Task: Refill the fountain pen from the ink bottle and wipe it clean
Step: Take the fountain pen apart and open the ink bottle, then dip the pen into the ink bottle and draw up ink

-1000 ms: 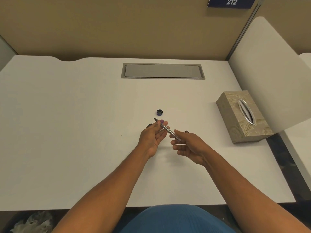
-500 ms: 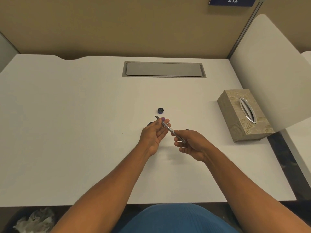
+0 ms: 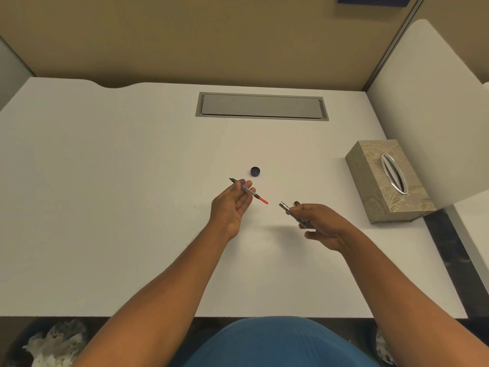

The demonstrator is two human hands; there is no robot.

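Pen is now in two pieces; half a second ago both hands held it as one unit. Left hand (image 3: 232, 203) holds the front section of the fountain pen (image 3: 247, 190), pinched between thumb and fingertips, palm facing up. Nib end sticks out past the fingertips, pointing away from the person; the red converter tip (image 3: 263, 200) pokes out the other side, toward the right hand. Right hand (image 3: 321, 225) grips the silver barrel (image 3: 288, 210), fingers curled round its rear part, open end aimed back at the red tip. Clear gap between the two pieces, no contact. A small dark object (image 3: 297, 203) shows just behind the right thumb; cannot tell what it is. Dark round cap (image 3: 255, 171) sits on the white desk (image 3: 105, 181) just beyond the left fingertips. Tissue box (image 3: 370, 186) stands well right of the cap, beyond the right hand.
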